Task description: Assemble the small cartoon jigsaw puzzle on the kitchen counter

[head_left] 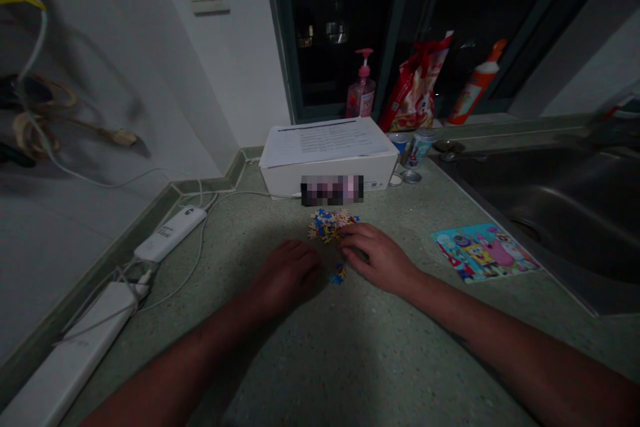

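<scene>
A small heap of jigsaw puzzle pieces (327,223), blue, yellow and pinkish, lies on the counter. My right hand (377,257) reaches in from the right, its fingertips at the heap's right edge and its thumb held apart below. Just below the heap, a few pieces (339,274) lie together, apart from the rest, between my hands. To their left, my left hand (290,273) is low over the counter with its fingers curled in; shadow hides whatever is under them. A colourful cartoon picture sheet (485,252) lies flat to the right of my right hand.
Behind the heap, a phone-like device with a blurred screen (333,191) leans on a white box (280,177), cable attached. A power strip (75,353) and white adapter (170,233) lie left. A can (418,149) stands beside the box; the sink (565,213) is at right.
</scene>
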`<action>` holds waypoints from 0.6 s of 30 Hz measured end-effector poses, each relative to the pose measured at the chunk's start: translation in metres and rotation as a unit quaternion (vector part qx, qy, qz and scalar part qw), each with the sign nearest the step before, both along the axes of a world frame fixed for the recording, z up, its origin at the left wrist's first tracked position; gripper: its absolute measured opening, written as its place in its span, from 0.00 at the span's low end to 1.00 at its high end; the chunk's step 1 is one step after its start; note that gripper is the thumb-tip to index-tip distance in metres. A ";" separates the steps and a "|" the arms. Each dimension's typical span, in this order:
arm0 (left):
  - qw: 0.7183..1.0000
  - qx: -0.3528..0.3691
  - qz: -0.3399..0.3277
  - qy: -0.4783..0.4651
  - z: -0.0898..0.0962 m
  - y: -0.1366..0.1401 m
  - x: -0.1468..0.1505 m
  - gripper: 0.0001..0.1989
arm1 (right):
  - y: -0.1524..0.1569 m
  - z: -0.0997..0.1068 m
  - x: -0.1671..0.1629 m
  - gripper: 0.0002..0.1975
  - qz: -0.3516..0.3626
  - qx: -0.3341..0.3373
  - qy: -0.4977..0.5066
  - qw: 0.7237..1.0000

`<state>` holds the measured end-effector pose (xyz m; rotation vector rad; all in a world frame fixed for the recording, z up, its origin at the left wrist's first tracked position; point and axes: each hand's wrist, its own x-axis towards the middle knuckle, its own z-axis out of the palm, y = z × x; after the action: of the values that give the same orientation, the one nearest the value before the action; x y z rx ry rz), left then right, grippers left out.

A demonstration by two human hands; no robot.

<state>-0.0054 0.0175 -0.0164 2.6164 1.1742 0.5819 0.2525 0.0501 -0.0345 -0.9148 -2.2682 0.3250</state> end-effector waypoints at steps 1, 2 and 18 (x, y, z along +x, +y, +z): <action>1.000 0.006 -0.009 0.003 0.000 0.000 0.000 0.10 | 0.000 0.000 0.000 0.09 0.001 0.001 0.000 1.000; 1.000 0.011 -0.018 0.005 0.000 -0.001 0.000 0.09 | 0.000 0.000 0.000 0.09 0.001 0.001 0.000 1.000; 0.982 -0.059 0.177 0.027 0.028 0.024 -0.041 0.10 | 0.000 -0.004 0.000 0.11 0.000 -0.008 0.013 1.000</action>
<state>-0.0460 0.0419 0.0114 2.3529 1.6535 0.4866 0.2529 0.0505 -0.0388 -0.9138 -2.2449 0.3536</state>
